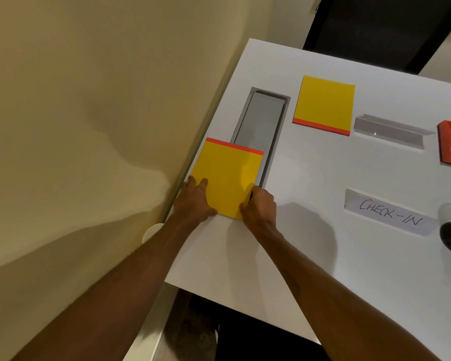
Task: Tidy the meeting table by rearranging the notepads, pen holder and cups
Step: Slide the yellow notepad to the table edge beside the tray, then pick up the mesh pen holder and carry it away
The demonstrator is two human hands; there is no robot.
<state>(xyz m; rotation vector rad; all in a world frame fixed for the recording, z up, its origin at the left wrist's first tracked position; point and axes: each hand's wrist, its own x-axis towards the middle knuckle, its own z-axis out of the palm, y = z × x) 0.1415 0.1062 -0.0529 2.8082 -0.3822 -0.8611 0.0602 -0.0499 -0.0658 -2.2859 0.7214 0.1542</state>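
Head view. Item: yellow notepad (227, 178), red binding strip turned away, lying flat on the white surface (284, 256) and overlapping the near end of the grey recess (261, 118). The left hand (193, 201) grips its left edge; the right hand (259, 207) clamps its right edge, fingers curled. Also a second notepad (324, 105), right of the recess, untouched. Step judged: positioning the held pad. The next move probably calls for sliding it clear of the recess, square with its partner.

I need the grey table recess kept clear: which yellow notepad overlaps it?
The near notepad, held by the left hand and right hand, its red edge lying across the recess; the far notepad sits beside the recess, untouched.
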